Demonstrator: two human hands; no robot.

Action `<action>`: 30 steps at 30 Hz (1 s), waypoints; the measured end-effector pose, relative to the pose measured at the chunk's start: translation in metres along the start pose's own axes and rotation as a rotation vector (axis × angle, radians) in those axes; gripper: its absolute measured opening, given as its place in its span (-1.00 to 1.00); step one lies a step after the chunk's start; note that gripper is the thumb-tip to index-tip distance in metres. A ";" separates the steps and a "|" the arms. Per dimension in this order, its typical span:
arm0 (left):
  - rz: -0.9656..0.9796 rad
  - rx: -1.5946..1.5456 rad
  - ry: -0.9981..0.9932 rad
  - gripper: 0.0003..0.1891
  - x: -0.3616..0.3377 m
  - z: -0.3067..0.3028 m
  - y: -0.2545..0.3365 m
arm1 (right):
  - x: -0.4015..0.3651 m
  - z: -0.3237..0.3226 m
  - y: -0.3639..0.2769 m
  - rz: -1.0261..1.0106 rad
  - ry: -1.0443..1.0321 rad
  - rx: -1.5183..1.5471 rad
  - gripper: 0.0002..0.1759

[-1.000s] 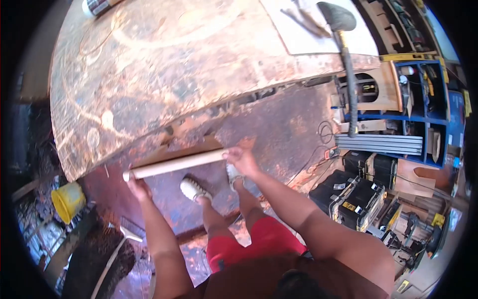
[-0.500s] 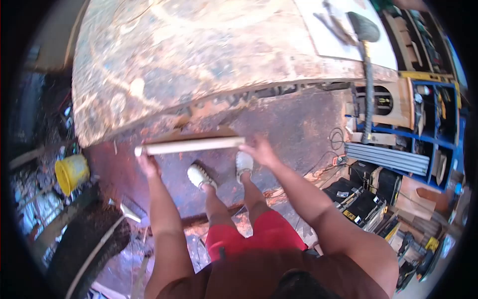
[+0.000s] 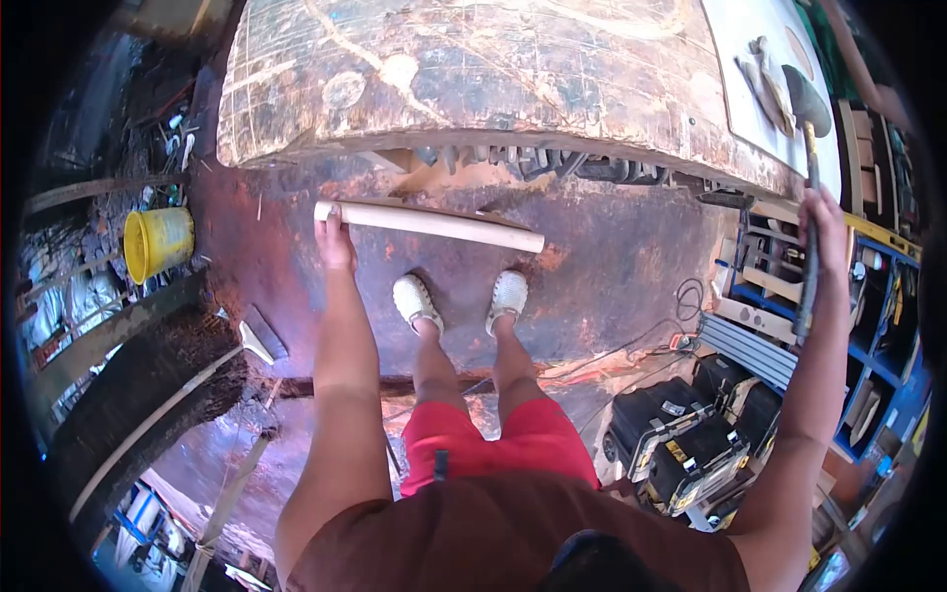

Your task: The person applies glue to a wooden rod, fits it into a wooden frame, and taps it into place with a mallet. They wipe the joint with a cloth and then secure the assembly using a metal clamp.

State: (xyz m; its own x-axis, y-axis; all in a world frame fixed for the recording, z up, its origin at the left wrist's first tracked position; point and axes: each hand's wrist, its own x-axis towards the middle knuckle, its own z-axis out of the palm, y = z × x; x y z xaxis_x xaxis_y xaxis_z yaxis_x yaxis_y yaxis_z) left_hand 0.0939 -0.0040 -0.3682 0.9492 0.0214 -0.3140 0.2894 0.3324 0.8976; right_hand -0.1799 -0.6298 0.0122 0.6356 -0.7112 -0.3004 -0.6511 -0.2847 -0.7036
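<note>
Hand, left (image 3: 336,243): clasping left end of wooden board (image 3: 434,224)
Board looks: long, straight, narrow, pale; far side browner
Board spot: held above floor (image 3: 617,271), between workbench (image 3: 513,89) and clogs (image 3: 508,299)
Hand, right (image 3: 825,232): wrapped round handle (image 3: 805,318) of dark-headed mallet (image 3: 807,102)

brown top (image 3: 513,528) — red shorts (image 3: 538,444) with a small dark tab (image 3: 441,465) — pale clogs (image 3: 508,295)

A workshop: scarred workbench (image 3: 513,89), mallet (image 3: 807,103), black toolboxes (image 3: 695,462), crammed blue shelving (image 3: 883,316).
</note>
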 end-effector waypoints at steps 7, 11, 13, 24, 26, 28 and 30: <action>-0.001 0.012 0.038 -0.64 0.010 0.004 -0.002 | -0.110 0.079 0.018 -0.424 0.271 0.140 -0.76; -0.018 0.034 0.023 -0.64 0.010 0.004 -0.001 | -0.216 0.160 0.076 -0.078 -0.079 0.250 -0.85; -0.012 0.039 0.011 -0.64 0.012 0.003 -0.003 | -0.244 0.207 0.093 -0.095 -0.116 -0.081 -0.91; -0.015 0.033 0.017 -0.67 0.015 0.003 -0.006 | -0.189 0.342 0.111 -0.135 -0.394 -0.544 -0.71; -0.045 0.038 0.042 -0.67 0.020 0.003 -0.008 | -0.188 0.344 0.101 -0.108 -0.438 -0.585 -0.68; -0.016 0.031 0.036 -0.66 0.019 0.004 -0.012 | -0.202 0.340 0.094 -0.231 -0.328 -0.419 -0.74; -0.013 0.033 0.059 -0.66 0.023 0.007 -0.011 | -0.203 0.340 0.092 -0.278 -0.262 -0.337 -0.73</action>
State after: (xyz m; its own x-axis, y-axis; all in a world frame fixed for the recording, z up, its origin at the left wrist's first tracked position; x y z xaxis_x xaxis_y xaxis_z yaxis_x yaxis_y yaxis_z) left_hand 0.1131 -0.0136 -0.3832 0.9365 0.0733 -0.3429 0.3069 0.3016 0.9027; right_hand -0.2275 -0.2936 -0.2101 0.8585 -0.4061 -0.3131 -0.5126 -0.6627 -0.5459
